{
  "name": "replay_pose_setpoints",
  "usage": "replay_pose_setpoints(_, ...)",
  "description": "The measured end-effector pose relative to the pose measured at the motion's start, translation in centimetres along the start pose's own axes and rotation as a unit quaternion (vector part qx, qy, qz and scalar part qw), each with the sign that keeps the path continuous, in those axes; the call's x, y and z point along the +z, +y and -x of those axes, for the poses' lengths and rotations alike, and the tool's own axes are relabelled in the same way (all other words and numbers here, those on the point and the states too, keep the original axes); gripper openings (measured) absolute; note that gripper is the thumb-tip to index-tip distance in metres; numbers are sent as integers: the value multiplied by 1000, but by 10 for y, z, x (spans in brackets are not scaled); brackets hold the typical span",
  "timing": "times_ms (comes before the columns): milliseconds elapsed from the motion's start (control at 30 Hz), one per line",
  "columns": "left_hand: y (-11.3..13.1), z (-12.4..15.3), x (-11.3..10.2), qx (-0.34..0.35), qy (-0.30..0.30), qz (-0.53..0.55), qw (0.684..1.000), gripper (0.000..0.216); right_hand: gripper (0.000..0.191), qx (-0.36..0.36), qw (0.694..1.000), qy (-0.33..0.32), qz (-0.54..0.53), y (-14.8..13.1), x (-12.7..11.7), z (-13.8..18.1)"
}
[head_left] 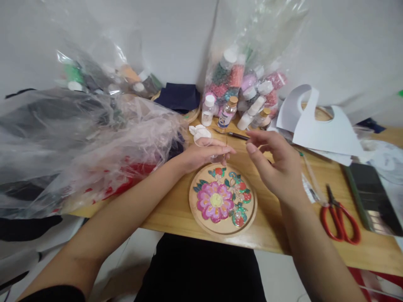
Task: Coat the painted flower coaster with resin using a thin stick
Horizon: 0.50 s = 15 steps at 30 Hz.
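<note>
A round wooden board [201,224] lies near the table's front edge, bearing a raised pink flower [217,201] with a yellow centre and smaller red and green motifs outlined in gold. Just beyond its far rim is my left hand [209,152], palm down, thumb and fingers together around a thin, wire-like strand [226,144] that stands up from them. Its lower fingertips are partly hidden. My right hand [275,161] hovers right of the board, fingers loosely curled, thumb and forefinger slightly apart, nothing visible between them. Behind its fingertips lies a dark-handled slim tool [237,136].
Small bottles [227,112] and bagged jars of coloured grains [229,73] stand against the wall. Crumpled clear plastic [126,142] covers the left side. At right are red-handled scissors [340,218], a phone [374,197] and cut white paper [330,130]. White tissue [200,131] sits behind my left hand.
</note>
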<state>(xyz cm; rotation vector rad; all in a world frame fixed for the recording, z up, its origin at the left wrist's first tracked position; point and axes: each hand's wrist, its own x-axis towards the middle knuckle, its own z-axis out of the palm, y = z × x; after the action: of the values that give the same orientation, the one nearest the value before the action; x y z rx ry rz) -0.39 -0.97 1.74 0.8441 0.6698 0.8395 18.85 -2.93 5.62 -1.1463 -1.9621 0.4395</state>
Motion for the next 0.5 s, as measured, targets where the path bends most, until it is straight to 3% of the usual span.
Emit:
replay_pose_setpoints(167,-8,-1,3,28,45,-67,996,10,25,-59,998,-14,1,-7,19,0)
replay_pose_setpoints(400,0,2,12,7,48,-90,995,15,14,-19,998,8,-55,0,30,-2)
replay_pose_setpoints(500,1,2,11,27,47,-120,991,20,11,-29,998,27,-46,2,30,-2)
